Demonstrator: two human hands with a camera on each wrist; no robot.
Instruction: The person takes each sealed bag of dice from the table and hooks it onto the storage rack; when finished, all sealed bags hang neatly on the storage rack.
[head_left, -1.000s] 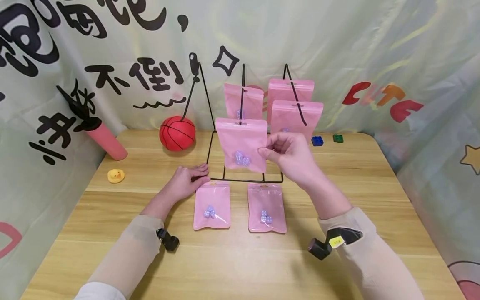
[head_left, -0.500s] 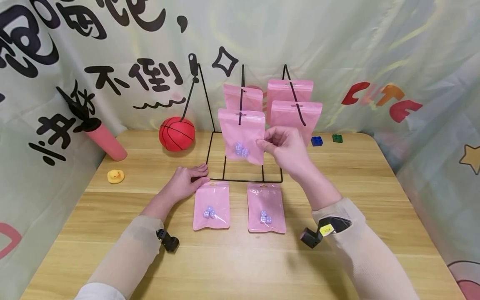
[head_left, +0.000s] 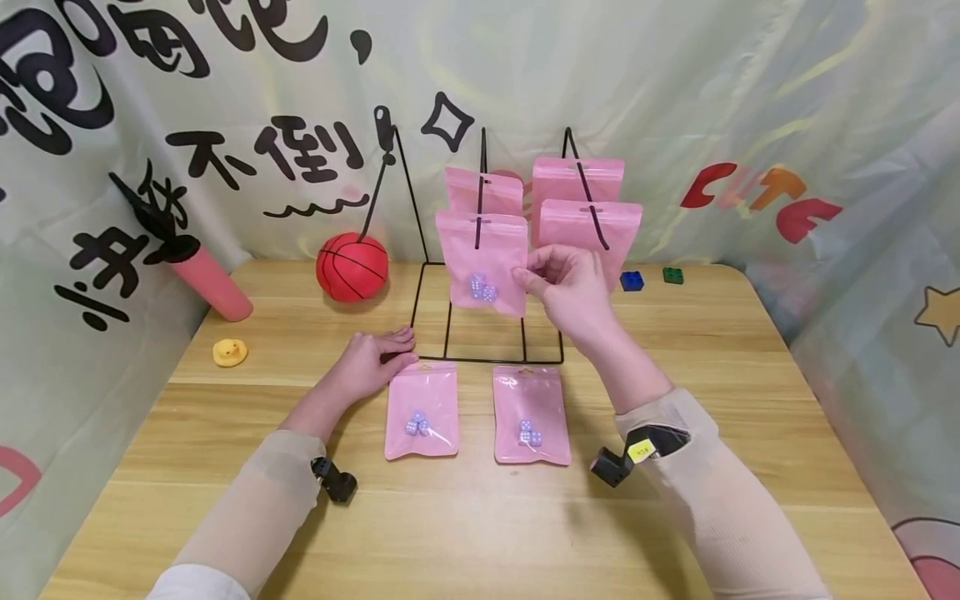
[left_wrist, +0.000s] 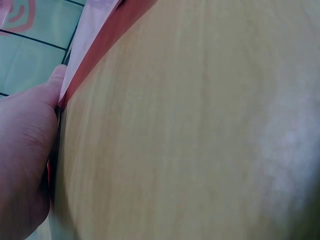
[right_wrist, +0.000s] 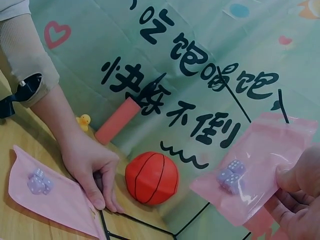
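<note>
My right hand [head_left: 572, 290] pinches the right edge of a pink zip bag [head_left: 483, 260] between thumb and fingers. Several pale purple dice show through its clear front. This bag hangs by its top hole on the middle hook of a black wire rack [head_left: 487, 361]. Behind it on the same hook is another pink bag [head_left: 502, 190]. My left hand [head_left: 367, 362] holds the front left corner of the rack's base, its thumb and fingers on either side of the wire. Two more bags with dice, one left [head_left: 422, 408] and one right [head_left: 531, 417], lie flat before the rack.
On the right hook hang a rear bag [head_left: 577, 175] and a front bag [head_left: 589, 218]. A red basketball [head_left: 352, 267] sits left of the rack. Farther left are a yellow duck [head_left: 229, 352] and a pink vase [head_left: 213, 283]. Blue [head_left: 632, 281] and green [head_left: 672, 275] bricks lie at right.
My right hand has moved up and back with the pinched bag, sliding it farther along the middle hook, whose tip now shows in front of the bag. The left hand stays on the rack.
</note>
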